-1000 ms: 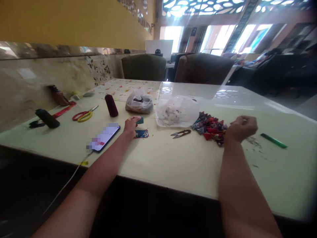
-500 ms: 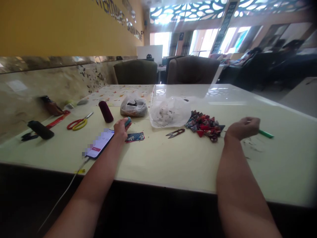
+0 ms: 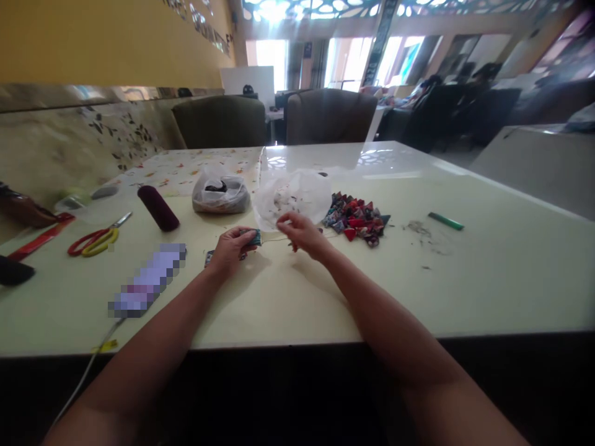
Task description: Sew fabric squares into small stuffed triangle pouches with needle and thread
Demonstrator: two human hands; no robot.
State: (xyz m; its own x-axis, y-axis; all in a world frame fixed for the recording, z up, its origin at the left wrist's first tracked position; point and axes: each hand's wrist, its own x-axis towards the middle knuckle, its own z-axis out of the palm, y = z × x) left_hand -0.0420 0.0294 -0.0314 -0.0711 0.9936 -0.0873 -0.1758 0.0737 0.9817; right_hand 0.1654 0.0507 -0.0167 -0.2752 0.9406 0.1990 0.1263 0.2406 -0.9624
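My left hand (image 3: 229, 249) pinches a small folded piece of teal patterned fabric (image 3: 251, 237) between thumb and fingers. Under that hand lies flat dark-blue patterned fabric (image 3: 209, 256), mostly covered. From the teal piece a thin thread (image 3: 274, 240) stretches rightward, passing by my right hand (image 3: 302, 234). The fingers of this right hand are curled together just right of the fabric; whatever they pinch is too small to make out. Behind it, the thread snips are almost wholly hidden. A pile of small stuffed fabric triangles (image 3: 356, 220), mostly red and dark, sits to the right.
White stuffing lies on a plastic bag (image 3: 297, 192), beside another filled plastic bag (image 3: 220, 195). Leftward are a maroon thread cone (image 3: 158, 209), red-and-yellow scissors (image 3: 97, 240), a black spool (image 3: 15, 272) and a blurred phone (image 3: 151, 279) on a cable. A green pen-like object (image 3: 445, 221) rests near thread scraps.
My right hand has come from the far right, past the fabric pile, to close beside my left hand. The left hand still holds the teal fabric. The view has turned somewhat right.
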